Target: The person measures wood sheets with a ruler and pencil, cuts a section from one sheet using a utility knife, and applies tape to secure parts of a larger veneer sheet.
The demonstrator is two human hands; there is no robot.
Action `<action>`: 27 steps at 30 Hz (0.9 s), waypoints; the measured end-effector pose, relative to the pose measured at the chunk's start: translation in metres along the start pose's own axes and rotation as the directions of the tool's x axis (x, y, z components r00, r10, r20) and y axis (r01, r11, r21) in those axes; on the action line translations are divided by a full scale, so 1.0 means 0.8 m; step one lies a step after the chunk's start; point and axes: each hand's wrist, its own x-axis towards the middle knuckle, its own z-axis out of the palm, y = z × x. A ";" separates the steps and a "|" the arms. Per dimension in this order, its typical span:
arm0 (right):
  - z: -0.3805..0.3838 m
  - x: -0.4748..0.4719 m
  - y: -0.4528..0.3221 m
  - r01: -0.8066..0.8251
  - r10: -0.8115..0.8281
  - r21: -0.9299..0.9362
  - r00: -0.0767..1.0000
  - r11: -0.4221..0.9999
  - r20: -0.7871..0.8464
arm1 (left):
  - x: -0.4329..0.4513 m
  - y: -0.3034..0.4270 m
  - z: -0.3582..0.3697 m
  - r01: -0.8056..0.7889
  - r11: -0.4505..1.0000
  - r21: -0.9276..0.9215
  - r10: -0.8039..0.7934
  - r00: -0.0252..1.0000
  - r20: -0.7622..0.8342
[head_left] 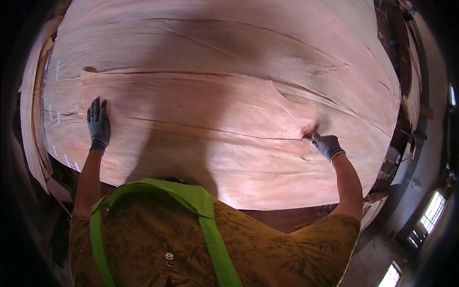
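A large pale wood veneer sheet [258, 183] spreads before me, with long wrinkles and splits across it. On top of it lies a smaller, pinker veneer piece [193, 97], roughly rectangular, with a curved notch at its upper right. My left hand [98, 123], in a grey glove, presses flat near the left end of this piece, fingers extended, holding nothing. Also gloved, my right hand [328, 145] grips a small dark tool [308, 138], probably a knife; its tip meets the piece's right end, beside a long split. My fist hides the handle.
Layered veneer edges [36, 114] rise along the left side. Dark stacked wood [391, 161] borders the right edge of the sheet. Farther right are a wall and a barred window [433, 211]. A dark knot hole [89, 69] shows at upper left.
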 end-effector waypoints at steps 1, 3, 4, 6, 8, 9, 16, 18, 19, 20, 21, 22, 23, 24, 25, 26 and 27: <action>0.002 0.000 0.009 -0.005 0.006 -0.037 0.999 0.999 0.032 | 0.000 -0.003 0.002 -0.001 1.000 -0.020 0.000 1.000 -0.005; 0.014 0.000 0.014 0.013 -0.014 -0.032 0.999 0.999 -0.034 | -0.001 -0.003 0.003 -0.003 1.000 -0.027 0.003 1.000 -0.009; 0.015 -0.002 0.013 0.010 -0.011 -0.020 0.998 1.000 -0.062 | 0.000 -0.001 0.002 -0.005 1.000 -0.016 0.005 1.000 -0.007; 0.028 -0.004 0.018 0.013 -0.010 0.031 0.994 0.999 -0.106 | -0.001 0.002 -0.003 -0.008 1.000 -0.003 0.008 1.000 -0.011; 0.047 -0.015 0.030 -0.057 0.061 0.055 0.995 0.997 -0.079 | 0.004 0.003 -0.003 -0.015 1.000 -0.006 0.014 0.999 -0.029; 0.042 -0.019 0.030 -0.087 0.091 0.062 0.994 0.994 -0.065 | 0.003 0.003 -0.003 -0.017 1.000 -0.001 0.017 0.999 -0.037; 0.018 -0.041 -0.007 -0.208 0.181 -0.028 0.903 0.978 -0.390 | -0.002 0.000 0.000 0.012 1.000 0.006 -0.012 1.000 -0.021; -0.006 -0.049 -0.035 -0.344 0.360 0.128 0.784 0.930 -0.506 | -0.006 0.000 0.000 0.012 1.000 -0.006 -0.012 0.999 -0.030; -0.011 -0.049 -0.048 -0.400 0.448 0.215 0.704 0.891 -0.551 | -0.004 0.001 -0.002 0.006 1.000 -0.018 -0.007 0.999 -0.045; -0.010 -0.045 -0.058 -0.404 0.522 0.334 0.599 0.852 -0.607 | -0.003 0.002 -0.004 0.002 1.000 -0.031 -0.004 0.998 -0.060; -0.019 -0.039 -0.072 -0.390 0.636 0.510 0.573 0.767 -0.517 | -0.002 0.003 -0.005 0.000 1.000 -0.032 -0.001 0.998 -0.059; -0.031 -0.025 -0.085 -0.303 0.627 0.569 0.554 0.765 -0.548 | -0.001 0.003 -0.006 -0.005 1.000 -0.031 0.003 0.998 -0.055; -0.048 -0.005 -0.095 -0.209 0.619 0.619 0.532 0.757 -0.578 | -0.001 0.003 -0.007 -0.007 1.000 -0.031 0.005 0.999 -0.050; -0.066 0.016 -0.106 -0.133 0.630 0.675 0.522 0.726 -0.575 | -0.001 0.004 -0.010 -0.009 0.999 -0.053 0.006 0.998 -0.067; -0.079 0.040 -0.116 -0.068 0.603 0.659 0.481 0.749 -0.636 | 0.000 0.002 -0.004 -0.011 1.000 -0.029 0.009 0.998 -0.058; -0.096 0.062 -0.128 -0.030 0.567 0.637 0.491 0.770 -0.661 | 0.002 0.002 -0.006 -0.014 0.999 -0.040 0.012 0.998 -0.060; -0.115 0.081 -0.140 0.038 0.515 0.613 0.503 0.789 -0.694 | 0.002 0.003 -0.008 -0.014 0.999 -0.052 0.010 0.998 -0.063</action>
